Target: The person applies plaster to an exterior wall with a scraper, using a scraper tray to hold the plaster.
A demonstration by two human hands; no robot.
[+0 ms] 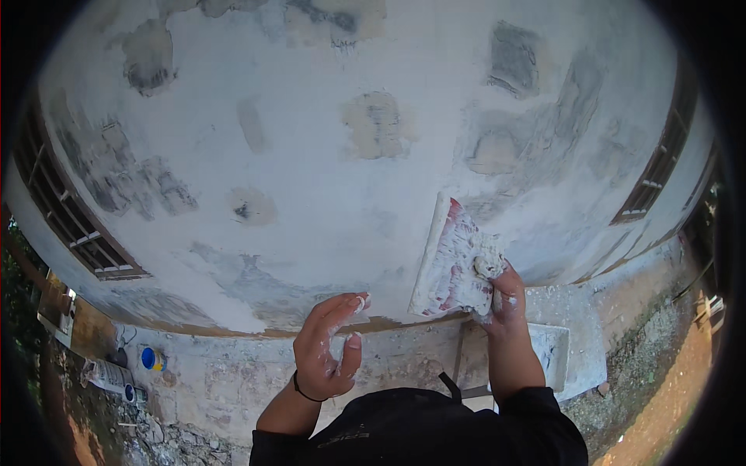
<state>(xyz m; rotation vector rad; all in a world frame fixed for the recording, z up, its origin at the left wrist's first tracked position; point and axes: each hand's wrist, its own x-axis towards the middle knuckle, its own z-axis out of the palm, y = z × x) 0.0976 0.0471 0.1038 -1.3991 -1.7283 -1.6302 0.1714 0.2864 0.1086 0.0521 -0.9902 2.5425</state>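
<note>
My right hand (508,301) grips a wide putty spreader (452,260), whose red face is largely smeared with white putty. A thick lump of putty (489,266) sits near my thumb on the spreader. The long edge of the spreader points left, in front of the wall (307,167); whether it touches the wall I cannot tell. To the left, my left hand (322,349) holds nothing, its fingers curved and its thumb apart. White putty coats its fingertips, and a dark band circles that wrist.
Grey and beige patches (378,126) mark the pale wall. Barred windows (66,194) (660,155) flank it. A white tray (550,349) lies beyond my right forearm. At lower left stand a blue-and-yellow bucket (153,359) and a whitish sack (109,376), near rubble (183,443).
</note>
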